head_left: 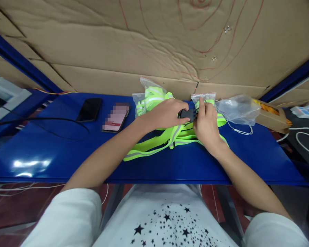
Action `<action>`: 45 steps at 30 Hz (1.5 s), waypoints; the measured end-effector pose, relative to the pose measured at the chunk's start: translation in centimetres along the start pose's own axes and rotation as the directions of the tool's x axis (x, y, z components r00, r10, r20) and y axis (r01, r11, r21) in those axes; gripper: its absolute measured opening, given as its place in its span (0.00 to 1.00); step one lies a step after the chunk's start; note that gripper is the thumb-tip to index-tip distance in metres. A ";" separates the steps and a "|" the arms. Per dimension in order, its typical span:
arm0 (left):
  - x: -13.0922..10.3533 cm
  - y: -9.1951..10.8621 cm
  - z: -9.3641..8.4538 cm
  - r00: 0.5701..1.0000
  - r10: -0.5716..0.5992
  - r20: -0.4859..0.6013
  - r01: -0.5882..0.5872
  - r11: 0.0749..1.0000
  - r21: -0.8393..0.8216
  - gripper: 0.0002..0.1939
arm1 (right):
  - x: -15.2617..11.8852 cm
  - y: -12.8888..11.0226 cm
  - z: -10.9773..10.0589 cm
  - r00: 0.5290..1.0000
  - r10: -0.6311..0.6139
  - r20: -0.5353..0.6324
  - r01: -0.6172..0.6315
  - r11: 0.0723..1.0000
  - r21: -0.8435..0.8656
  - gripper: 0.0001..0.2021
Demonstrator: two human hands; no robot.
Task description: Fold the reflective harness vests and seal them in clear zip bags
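A black plastic buckle [185, 115] is pinched between the thumb and fingers of my left hand [167, 113]. My right hand [208, 123] closes on the right end of the same buckle, where the strap joins it; its fingertips partly hide that end. Neon yellow-green straps with a grey stripe [146, 147] lie in loops on the blue table beneath both hands. Behind my left hand sits a clear bag with more rolled neon strap [154, 96]. Another clear zip bag [204, 97] with neon material is just behind my right fingers.
On the blue table [54, 154], a black phone [89, 109] and a phone with a lit screen [117, 118] lie at left. At right are a crumpled clear bag [240, 109], a white cable [239, 131] and a cardboard box [271, 118]. A cardboard panel [105, 44] stands behind.
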State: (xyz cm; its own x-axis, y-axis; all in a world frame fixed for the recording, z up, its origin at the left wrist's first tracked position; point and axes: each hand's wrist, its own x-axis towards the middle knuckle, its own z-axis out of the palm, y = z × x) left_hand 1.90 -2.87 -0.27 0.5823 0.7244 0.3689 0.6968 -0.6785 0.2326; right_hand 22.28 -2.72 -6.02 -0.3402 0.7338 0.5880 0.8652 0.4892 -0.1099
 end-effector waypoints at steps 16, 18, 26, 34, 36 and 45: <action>0.5 -1.6 -0.7 0.996 -0.084 0.008 0.078 0.871 -0.484 0.13 | -0.2 -0.6 -1.2 0.967 -0.236 0.094 0.159 0.853 0.497 0.52; 0.5 -2.0 -1.2 0.995 -0.074 0.062 0.097 0.782 -0.616 0.17 | 0.4 -0.2 -2.0 0.980 -0.183 0.079 0.113 0.836 0.537 0.55; 0.1 -0.8 -1.6 0.969 -0.230 0.089 0.187 0.449 -0.874 0.36 | 1.3 0.9 -4.1 0.917 -0.130 0.378 -0.272 0.490 0.829 0.35; 0.4 0.6 -1.2 0.982 -0.164 -0.095 0.033 0.640 -0.767 0.45 | 3.7 0.6 -6.5 0.883 0.162 0.440 -0.453 0.056 0.890 0.27; 0.4 0.9 -1.1 0.982 -0.160 -0.102 0.022 0.630 -0.776 0.49 | 5.0 0.8 -7.4 0.885 0.140 0.445 -0.455 0.052 0.889 0.27; 0.8 -0.1 -1.5 0.930 -0.287 -0.230 -0.094 0.418 -0.903 0.24 | 9.3 -0.9 -8.2 0.844 -0.176 0.506 -0.467 0.221 0.856 0.27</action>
State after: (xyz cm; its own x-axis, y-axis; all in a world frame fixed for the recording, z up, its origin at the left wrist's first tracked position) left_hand 1.68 -2.44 1.33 0.2451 0.8407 0.4828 -0.1415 -0.4616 0.8757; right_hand 21.36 -0.17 6.14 -0.6258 0.7722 0.1102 0.0346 0.1686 -0.9851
